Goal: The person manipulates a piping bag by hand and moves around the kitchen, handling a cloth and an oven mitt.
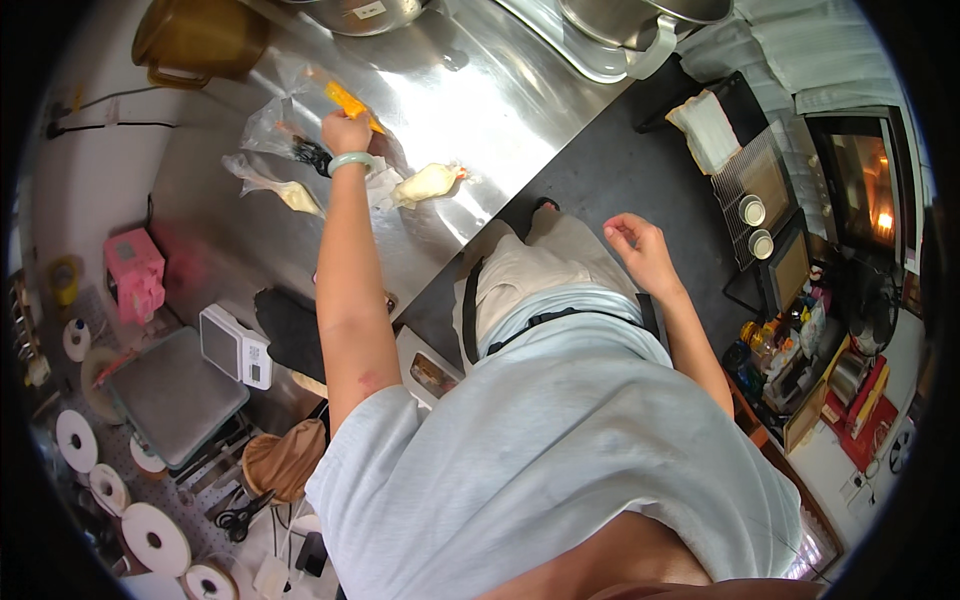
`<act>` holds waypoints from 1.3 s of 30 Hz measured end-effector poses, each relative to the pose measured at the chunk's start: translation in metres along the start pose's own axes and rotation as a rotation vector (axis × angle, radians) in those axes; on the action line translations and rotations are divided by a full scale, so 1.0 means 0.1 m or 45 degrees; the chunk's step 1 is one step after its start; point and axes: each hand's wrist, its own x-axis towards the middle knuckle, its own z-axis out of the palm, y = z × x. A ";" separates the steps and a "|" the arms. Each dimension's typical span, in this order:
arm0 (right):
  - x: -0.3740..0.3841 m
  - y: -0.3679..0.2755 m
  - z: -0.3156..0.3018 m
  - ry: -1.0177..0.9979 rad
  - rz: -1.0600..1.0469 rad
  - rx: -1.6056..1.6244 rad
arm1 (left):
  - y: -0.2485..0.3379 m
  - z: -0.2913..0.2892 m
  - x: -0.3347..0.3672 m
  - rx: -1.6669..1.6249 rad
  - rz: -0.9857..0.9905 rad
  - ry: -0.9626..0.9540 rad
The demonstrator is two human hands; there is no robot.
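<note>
My left hand (347, 132), with a pale green bangle at the wrist, is closed on a clear piping bag of orange filling (350, 101) at the far left of the steel table. Close by that hand are a clear bag (268, 128) and something dark (312, 154). Nearer lie two piping bags of cream-coloured filling, one on the left (295, 196) and a fuller one on the right (428, 184). White paper or plastic shows beside the fuller bag. My right hand (640, 250) hangs at my right side, fingers loosely curled and apart, holding nothing.
The steel table (470, 110) carries an amber jug (200, 42), metal bowls and a pot (640, 22). A white scale (232, 345) and pink box (135, 272) are left. Rightward stand a wire rack (745, 190) with two small cups and a lit oven (865, 180).
</note>
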 end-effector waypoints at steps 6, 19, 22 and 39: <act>0.10 -0.11 0.07 -0.104 -0.078 -0.003 | -0.47 -0.46 0.21 0.145 0.018 0.163; 0.27 -0.22 0.30 -0.310 -0.137 -0.077 | -0.82 -1.72 -0.88 -0.154 0.094 0.329; 0.30 -0.23 0.39 -0.355 -0.159 -0.039 | -1.06 -1.96 -1.37 -0.130 0.007 0.408; 0.40 -0.55 0.76 -0.617 -0.270 -0.165 | -1.57 -2.55 -3.19 0.331 -0.191 1.017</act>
